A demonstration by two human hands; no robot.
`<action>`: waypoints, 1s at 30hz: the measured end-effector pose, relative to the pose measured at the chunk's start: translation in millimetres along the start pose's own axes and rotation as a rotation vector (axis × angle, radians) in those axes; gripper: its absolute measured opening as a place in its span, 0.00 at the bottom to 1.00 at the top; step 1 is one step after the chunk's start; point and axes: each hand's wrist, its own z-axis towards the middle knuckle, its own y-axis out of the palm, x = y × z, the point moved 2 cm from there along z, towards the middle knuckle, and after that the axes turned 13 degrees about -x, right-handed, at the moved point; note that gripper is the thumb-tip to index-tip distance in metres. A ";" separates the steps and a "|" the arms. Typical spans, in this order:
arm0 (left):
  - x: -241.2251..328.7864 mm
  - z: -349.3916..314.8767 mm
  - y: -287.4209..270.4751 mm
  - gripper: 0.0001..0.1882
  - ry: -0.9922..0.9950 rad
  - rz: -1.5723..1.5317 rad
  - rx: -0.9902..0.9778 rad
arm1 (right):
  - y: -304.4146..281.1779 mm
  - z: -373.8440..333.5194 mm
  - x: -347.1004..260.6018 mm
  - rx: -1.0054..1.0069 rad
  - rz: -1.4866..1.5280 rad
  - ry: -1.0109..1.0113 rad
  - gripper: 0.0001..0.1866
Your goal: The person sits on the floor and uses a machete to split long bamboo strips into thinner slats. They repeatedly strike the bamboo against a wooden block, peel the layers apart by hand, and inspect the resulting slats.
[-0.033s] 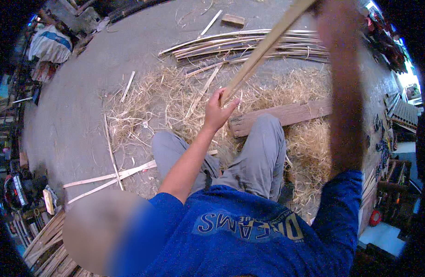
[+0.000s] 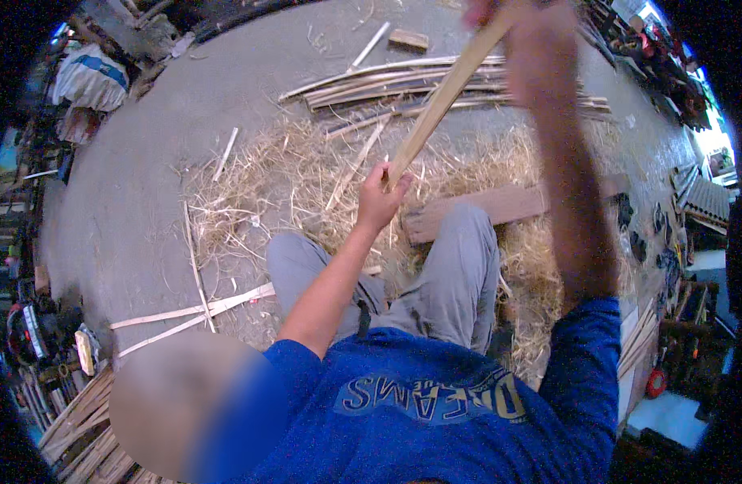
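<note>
The one container I make out is a white sack [image 2: 90,78] with a blue band, lying bulged at the upper left; what it holds is hidden from me. Before me I have one long, pale wooden strip [image 2: 442,109], slanting up and to the right from above my knees. My left hand [image 2: 380,200] is closed around its lower end, thumb on one side and fingers [image 2: 376,174] on the other. My right hand [image 2: 542,52] is at the strip's upper part, too blurred for me to tell how far its fingers close or whether they grip.

One thick beam [image 2: 516,202] lies just beyond my right knee, among curly shavings [image 2: 234,194] on the floor [image 2: 137,218]. Farther out is one bundle of long strips [image 2: 403,83], overlapping too much for me to count. Past it I count one small block [image 2: 409,39] and one pale stick [image 2: 371,45] just left of it. One short sliver [image 2: 225,153] lies left of the bundle. To the left of my knees, three thin slats [image 2: 157,317] lie crossed.
</note>
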 end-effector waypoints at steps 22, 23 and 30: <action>116.3 -70.9 -144.3 0.19 0.035 0.665 0.092 | -3.8 -28.2 -50.0 0.048 1.758 -0.368 0.16; 123.8 -81.5 -158.5 0.20 -0.015 0.730 0.118 | -16.6 -33.4 -51.1 0.251 1.721 -0.101 0.18; 134.4 -180.2 -213.6 0.22 -0.207 1.055 -0.014 | -0.3 -49.5 34.0 0.707 1.684 0.153 0.11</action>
